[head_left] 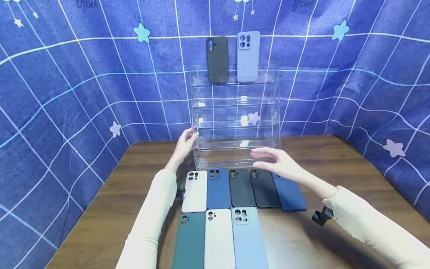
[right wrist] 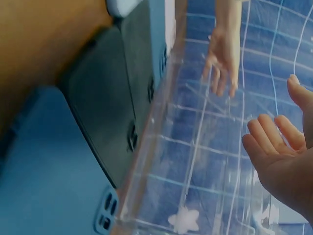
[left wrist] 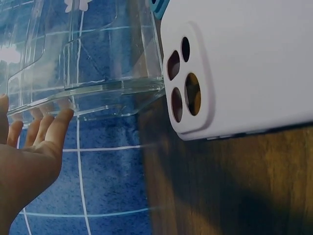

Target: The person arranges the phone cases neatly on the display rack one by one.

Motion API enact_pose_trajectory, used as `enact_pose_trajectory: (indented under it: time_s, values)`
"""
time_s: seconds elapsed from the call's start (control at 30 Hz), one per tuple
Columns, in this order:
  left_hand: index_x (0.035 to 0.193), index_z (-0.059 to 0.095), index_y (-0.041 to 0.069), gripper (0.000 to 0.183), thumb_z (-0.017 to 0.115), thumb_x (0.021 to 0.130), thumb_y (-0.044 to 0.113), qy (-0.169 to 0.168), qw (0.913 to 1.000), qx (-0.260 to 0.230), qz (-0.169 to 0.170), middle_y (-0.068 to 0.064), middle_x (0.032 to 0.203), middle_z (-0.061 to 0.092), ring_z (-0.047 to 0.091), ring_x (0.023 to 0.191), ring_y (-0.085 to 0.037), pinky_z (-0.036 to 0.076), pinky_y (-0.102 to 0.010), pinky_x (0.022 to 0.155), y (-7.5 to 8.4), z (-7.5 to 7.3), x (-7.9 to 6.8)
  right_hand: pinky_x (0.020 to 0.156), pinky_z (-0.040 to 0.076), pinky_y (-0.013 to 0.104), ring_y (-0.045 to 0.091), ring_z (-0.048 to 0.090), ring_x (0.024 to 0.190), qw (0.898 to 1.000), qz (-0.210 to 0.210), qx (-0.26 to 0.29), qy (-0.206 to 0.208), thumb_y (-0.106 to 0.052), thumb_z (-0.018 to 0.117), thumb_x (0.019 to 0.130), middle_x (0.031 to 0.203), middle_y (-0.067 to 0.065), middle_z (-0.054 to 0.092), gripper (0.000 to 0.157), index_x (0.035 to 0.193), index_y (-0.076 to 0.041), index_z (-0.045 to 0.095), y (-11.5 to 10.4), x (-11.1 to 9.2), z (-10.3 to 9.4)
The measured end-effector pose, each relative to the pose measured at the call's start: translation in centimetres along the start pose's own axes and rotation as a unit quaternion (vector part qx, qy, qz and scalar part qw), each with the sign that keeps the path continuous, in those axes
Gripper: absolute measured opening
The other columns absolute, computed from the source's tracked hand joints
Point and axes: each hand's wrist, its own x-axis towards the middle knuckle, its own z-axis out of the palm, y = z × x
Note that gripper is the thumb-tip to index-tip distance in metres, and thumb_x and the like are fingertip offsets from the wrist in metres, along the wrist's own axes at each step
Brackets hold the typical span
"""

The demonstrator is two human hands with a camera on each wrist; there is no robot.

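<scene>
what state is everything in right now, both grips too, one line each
clear rack: standing upright
dark case on top tier: propped upright
pale blue case on top tier: propped upright
five cases nearest the rack: lying side by side, backs up
three cases in front: lying side by side, backs up
left grip: fingers extended, at the rack's left side
right grip: open, holding nothing

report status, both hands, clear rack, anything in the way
Left hand touches clear rack, left side. Right hand empty, near its lower right. Dark case and lilac case up top. Possibly in the way: eight cases lying in front.
</scene>
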Motion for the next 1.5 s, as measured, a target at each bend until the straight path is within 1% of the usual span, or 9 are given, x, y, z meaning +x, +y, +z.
enact_pose_trajectory:
  time_s: [0.13,0.37,0.5,0.6,0.7,0.9,1.0,1.2,1.5]
  values:
    - [0.141,0.037,0.008,0.053,0.052,0.096,0.034,0.005,0.9997,0.015,0.015,-0.02,0.138,0.044,0.05,0.124,-0.034,0.048,-0.047,0.097,-1.2,0.0,0.8,0.098,0.048,0.042,0.019,0.058,0.116,1.0,-0.003,-0.008,-0.016,-0.028,0.067,0.087,0.125,0.002,0.062,0.044,0.128,-0.018,0.056,0.1,-1.1,0.9]
    - [0.138,0.041,0.01,0.051,0.047,0.097,0.04,0.011,0.9971,0.063,0.041,-0.017,0.139,0.045,0.047,0.128,-0.034,0.045,-0.044,0.102,-1.5,0.0,0.6,0.098,0.047,0.046,0.017,0.058,0.116,0.999,0.009,-0.015,-0.044,-0.031,0.066,0.087,0.124,-0.002,0.063,0.042,0.128,-0.025,0.055,0.9,-2.6,2.6]
    - [0.136,0.042,0.011,0.048,0.048,0.097,0.038,0.009,0.9978,0.053,0.039,-0.017,0.136,0.047,0.049,0.125,-0.033,0.048,-0.043,0.099,-1.6,-0.1,0.6,0.096,0.049,0.042,0.017,0.057,0.117,0.998,0.012,-0.018,-0.061,-0.032,0.066,0.088,0.125,-0.004,0.062,0.042,0.128,-0.026,0.054,1.2,-3.1,3.5]
    - [0.137,0.042,0.01,0.049,0.048,0.097,0.037,0.005,0.998,0.047,0.042,-0.017,0.136,0.048,0.05,0.125,-0.033,0.048,-0.043,0.099,-1.7,-0.1,0.6,0.096,0.049,0.043,0.018,0.058,0.116,0.997,0.012,-0.019,-0.076,-0.033,0.065,0.088,0.126,0.0,0.062,0.042,0.128,-0.025,0.054,1.4,-3.6,4.1]
    - [0.138,0.041,0.01,0.05,0.048,0.097,0.038,0.009,0.9977,0.049,0.045,-0.017,0.136,0.047,0.05,0.125,-0.033,0.047,-0.043,0.1,-1.7,-0.2,0.6,0.097,0.048,0.042,0.018,0.059,0.114,0.995,0.003,-0.022,-0.097,-0.032,0.065,0.088,0.124,0.005,0.062,0.041,0.127,-0.021,0.056,1.8,-4.0,4.7]
    - [0.139,0.04,0.011,0.051,0.046,0.098,0.04,0.01,0.9968,0.069,0.039,-0.017,0.135,0.047,0.05,0.125,-0.033,0.047,-0.044,0.1,-1.8,-0.3,0.5,0.099,0.048,0.037,0.027,0.06,0.112,0.984,-0.03,0.014,-0.173,-0.025,0.065,0.088,0.12,0.015,0.063,0.043,0.123,-0.001,0.057,2.9,-4.8,5.8]
    - [0.14,0.039,0.011,0.052,0.045,0.098,0.04,0.003,0.9968,0.071,0.038,-0.017,0.135,0.047,0.049,0.125,-0.033,0.046,-0.045,0.101,-1.8,-0.3,0.4,0.098,0.049,0.032,0.027,0.06,0.111,0.98,-0.039,0.017,-0.197,-0.026,0.066,0.088,0.119,0.015,0.063,0.043,0.12,0.001,0.058,3.4,-5.2,6.2]
    - [0.141,0.037,0.009,0.051,0.044,0.099,0.037,-0.005,0.9981,0.048,0.04,-0.018,0.138,0.045,0.048,0.126,-0.033,0.046,-0.044,0.101,-1.9,0.0,0.4,0.097,0.05,0.03,0.015,0.059,0.112,0.978,-0.049,0.007,-0.202,-0.027,0.065,0.089,0.119,0.014,0.064,0.041,0.118,0.001,0.06,3.8,-5.7,6.5]
    - [0.141,0.036,0.008,0.05,0.044,0.099,0.034,-0.007,0.9989,0.028,0.037,-0.019,0.139,0.044,0.046,0.127,-0.037,0.046,-0.045,0.1,-1.7,0.0,0.3,0.093,0.052,0.037,0.027,0.06,0.11,0.981,-0.036,0.018,-0.189,-0.023,0.064,0.089,0.118,0.015,0.063,0.037,0.118,0.0,0.06,3.7,-6.3,6.2]
